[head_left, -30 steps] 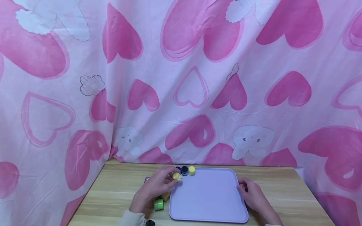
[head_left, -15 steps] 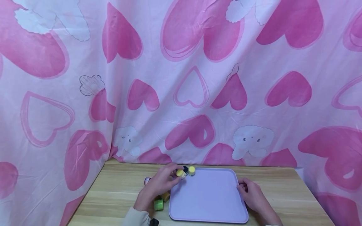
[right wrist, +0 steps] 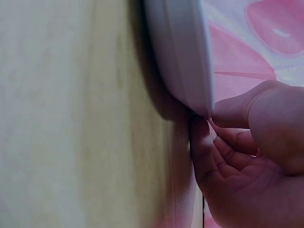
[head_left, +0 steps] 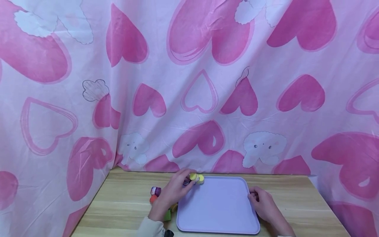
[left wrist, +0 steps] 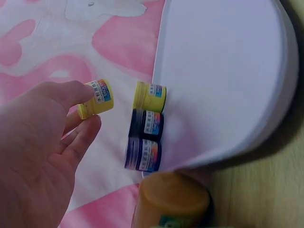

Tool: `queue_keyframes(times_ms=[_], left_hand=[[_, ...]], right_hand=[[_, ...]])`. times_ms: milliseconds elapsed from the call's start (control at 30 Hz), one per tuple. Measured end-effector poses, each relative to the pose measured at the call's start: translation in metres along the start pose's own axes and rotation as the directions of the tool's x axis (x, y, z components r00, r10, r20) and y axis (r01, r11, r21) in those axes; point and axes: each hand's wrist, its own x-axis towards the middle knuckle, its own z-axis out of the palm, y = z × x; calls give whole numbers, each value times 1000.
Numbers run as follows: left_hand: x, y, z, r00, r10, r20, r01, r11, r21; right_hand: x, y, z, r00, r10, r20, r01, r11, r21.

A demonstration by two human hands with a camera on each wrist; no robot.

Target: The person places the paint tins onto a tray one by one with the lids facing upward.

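Note:
Thumb and fingers of my left hand (head_left: 177,188) pinch a small yellow paint jar (left wrist: 97,99), held tilted above the back left corner of the lilac tray (head_left: 219,205). Beside it, a row on the tray has another yellow paint jar (left wrist: 151,97), a black jar (left wrist: 147,123) and a dark blue jar (left wrist: 143,154). In the head view the hand partly covers this row. My right hand (head_left: 263,202) grips the tray's right rim; the right wrist view has the thumb and index finger (right wrist: 202,142) meeting at that edge.
Left of the tray on the wooden table (head_left: 118,204) lie a purple jar (head_left: 155,191), a red-orange jar (head_left: 153,199) and a green jar (head_left: 167,215), the last partly behind the left forearm. An ochre jar (left wrist: 173,194) is close to the tray. A heart-patterned curtain (head_left: 189,131) backs the table.
My left hand has moved right and slightly back with the yellow paint jar, from the tray's left edge to beside the standing yellow jar. The right hand has stayed on the rim.

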Motion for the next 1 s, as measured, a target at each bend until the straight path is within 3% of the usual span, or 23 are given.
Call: queue_keyframes(times_ms=[333,600,1000], left_hand=[[9,4,16,1000,-24,-17,23,1000,-19],[16,6,31,990,96,-102,-91,994,53],[23,6,43,992,94,-86,-88,993,75]], right_hand=[[-1,-2,3,1000,-3,4,3,1000,12],[-2,-2,3,1000,-16,-16,16,1000,-5],[-5,-3,2,999,-33,-34,33,999,-10]])
